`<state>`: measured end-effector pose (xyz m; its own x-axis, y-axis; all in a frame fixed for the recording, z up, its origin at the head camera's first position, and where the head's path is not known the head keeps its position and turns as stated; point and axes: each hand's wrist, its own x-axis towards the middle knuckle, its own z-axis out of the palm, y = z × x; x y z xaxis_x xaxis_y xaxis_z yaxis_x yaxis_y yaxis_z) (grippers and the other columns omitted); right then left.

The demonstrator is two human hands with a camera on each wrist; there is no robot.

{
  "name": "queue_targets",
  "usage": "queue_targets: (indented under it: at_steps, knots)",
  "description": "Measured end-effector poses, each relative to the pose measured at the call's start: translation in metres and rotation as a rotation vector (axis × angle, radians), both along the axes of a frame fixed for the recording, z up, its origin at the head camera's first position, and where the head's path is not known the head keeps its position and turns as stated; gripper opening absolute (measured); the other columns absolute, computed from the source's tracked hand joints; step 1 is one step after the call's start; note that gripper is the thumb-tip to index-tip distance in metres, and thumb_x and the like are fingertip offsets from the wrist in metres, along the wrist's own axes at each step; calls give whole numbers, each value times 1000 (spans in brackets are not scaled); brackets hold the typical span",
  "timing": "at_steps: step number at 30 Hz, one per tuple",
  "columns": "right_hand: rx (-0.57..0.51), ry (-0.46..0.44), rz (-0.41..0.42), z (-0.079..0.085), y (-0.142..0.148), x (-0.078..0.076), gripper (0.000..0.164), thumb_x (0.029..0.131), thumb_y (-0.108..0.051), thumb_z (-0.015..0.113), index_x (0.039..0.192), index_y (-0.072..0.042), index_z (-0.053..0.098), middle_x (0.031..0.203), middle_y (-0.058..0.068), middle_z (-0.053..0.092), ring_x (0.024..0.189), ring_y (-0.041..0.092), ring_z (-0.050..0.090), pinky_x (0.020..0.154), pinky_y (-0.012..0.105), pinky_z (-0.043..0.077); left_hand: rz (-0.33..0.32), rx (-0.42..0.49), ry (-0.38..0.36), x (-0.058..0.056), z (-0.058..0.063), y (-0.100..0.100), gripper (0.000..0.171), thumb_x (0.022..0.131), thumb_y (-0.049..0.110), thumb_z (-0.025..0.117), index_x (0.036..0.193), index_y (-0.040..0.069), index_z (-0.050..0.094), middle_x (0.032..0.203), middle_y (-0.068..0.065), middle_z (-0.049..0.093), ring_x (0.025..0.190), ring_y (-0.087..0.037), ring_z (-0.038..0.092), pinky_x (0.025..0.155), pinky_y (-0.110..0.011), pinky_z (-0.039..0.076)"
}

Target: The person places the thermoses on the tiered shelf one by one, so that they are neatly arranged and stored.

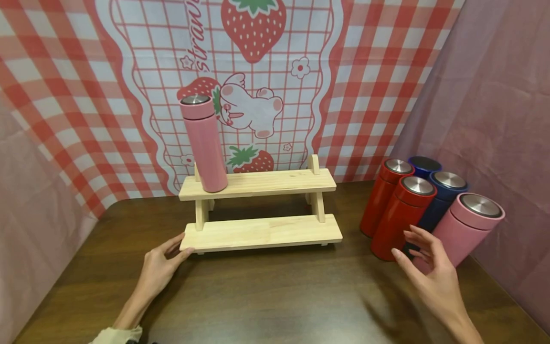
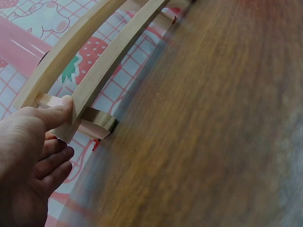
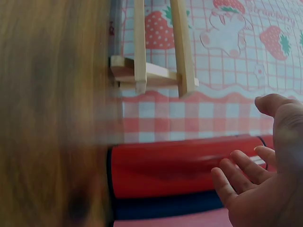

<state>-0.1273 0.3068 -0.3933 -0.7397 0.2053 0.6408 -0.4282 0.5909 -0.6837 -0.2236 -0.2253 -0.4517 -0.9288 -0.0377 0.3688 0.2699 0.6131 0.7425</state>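
Note:
A two-tier wooden shelf (image 1: 262,231) stands on the table, its lower plank gripped at the left end by my left hand (image 1: 161,267). In the left wrist view the thumb (image 2: 64,106) lies against that plank and the other fingers curl below its end. One pink thermos (image 1: 205,148) is upright at the left of the upper plank. My right hand (image 1: 434,277) is spread, in front of a red thermos (image 1: 401,220) and another pink thermos (image 1: 466,234). Nothing sits between its thumb and fingers in the right wrist view.
Behind the front red thermos stand another red thermos (image 1: 382,200) and two blue ones, a dark blue thermos (image 1: 442,193) and a brighter blue thermos (image 1: 424,166). A strawberry-print cloth (image 1: 365,95) hangs behind the brown table (image 1: 275,296). Pink drapes (image 1: 494,95) flank both sides.

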Motion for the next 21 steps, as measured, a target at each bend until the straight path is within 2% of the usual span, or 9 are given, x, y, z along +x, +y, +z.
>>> queue_targets:
  at_steps: [6,11,16,21]
  knots:
    - [-17,-21,-72,-1,15,14,65,82,23,73,142,7,53,121,-7,65,103,0,64,87,9,47,-6,-1,12,0,-1,0,54,94,21,81,135,-10,63,124,-27,68,112,-38,67,81,0,38]
    - [-39,-4,-107,-2,31,19,65,80,27,70,141,10,53,120,-2,66,103,6,64,86,10,48,-3,-2,13,0,-1,0,54,94,21,81,135,-10,63,123,-27,68,112,-38,67,81,0,38]
    - [-51,15,-149,-4,42,24,65,79,28,70,139,10,54,116,-5,67,100,5,64,85,8,48,-1,-11,9,0,-1,-1,55,94,23,80,135,-9,63,124,-26,68,113,-37,67,82,0,37]
    - [-67,10,-201,-4,47,29,62,82,25,69,140,7,56,116,-9,68,101,3,64,84,8,47,1,-12,11,0,-1,-1,55,94,23,80,135,-9,63,124,-26,68,113,-37,67,82,1,36]
